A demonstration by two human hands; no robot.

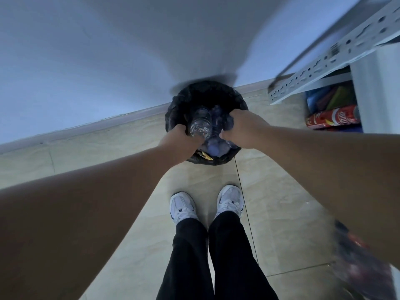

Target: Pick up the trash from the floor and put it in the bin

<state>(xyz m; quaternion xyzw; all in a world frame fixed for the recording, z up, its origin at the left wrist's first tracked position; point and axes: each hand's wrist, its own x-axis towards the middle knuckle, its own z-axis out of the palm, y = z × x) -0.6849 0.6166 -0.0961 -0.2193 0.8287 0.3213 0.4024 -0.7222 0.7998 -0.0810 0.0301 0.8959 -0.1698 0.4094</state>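
A round bin lined with a black bag stands against the wall on the tiled floor. My left hand is closed around a clear plastic bottle that points into the bin's mouth. My right hand is over the bin too, fingers clenched on crumpled bluish plastic wrap. More crumpled purple-blue plastic lies inside the bin, with a small yellow wrapper near its front rim.
A grey metal shelf rack stands at the right, with a red cola pack under it. A blurred bag of rubbish sits at the lower right. My white shoes stand on the tiles before the bin.
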